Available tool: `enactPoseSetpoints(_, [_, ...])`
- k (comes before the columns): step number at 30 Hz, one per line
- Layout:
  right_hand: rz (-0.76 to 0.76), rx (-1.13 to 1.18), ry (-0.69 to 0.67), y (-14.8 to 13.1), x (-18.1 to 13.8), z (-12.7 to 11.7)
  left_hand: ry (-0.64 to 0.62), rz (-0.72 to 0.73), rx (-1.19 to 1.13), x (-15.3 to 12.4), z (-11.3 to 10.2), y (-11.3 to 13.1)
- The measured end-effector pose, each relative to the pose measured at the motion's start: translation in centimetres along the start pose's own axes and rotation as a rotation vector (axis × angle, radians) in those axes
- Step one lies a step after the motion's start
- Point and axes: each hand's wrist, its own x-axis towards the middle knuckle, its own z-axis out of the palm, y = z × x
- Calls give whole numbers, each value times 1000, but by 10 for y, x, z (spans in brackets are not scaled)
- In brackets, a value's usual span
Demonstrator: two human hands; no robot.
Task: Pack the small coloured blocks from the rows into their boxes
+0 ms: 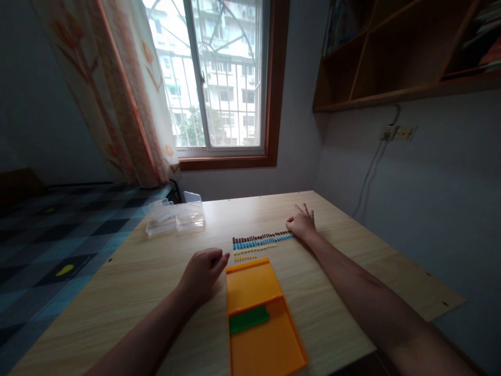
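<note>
My left hand rests on the wooden table just left of an orange tray, its fingers curled loosely with nothing seen in them. A green flat piece lies inside the tray. Beyond the tray lie rows of small pieces: a dark row, a blue row and a short yellow row. My right hand lies at the right end of the dark and blue rows, fingers spread flat on the table, touching the row ends.
A clear plastic box with its lid open sits at the table's far left. A bed with a checked cover stands left of the table. Window, curtain and wall shelves lie beyond.
</note>
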Motion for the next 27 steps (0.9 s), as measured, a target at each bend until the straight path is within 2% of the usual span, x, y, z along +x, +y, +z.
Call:
enactPoseSetpoints(19, [-19, 22, 29, 4, 1, 4, -18, -6, 0, 0, 0, -1])
enactPoseSetpoints(27, [-54, 105, 100, -4, -6, -11, -25, -5, 1, 1, 0, 2])
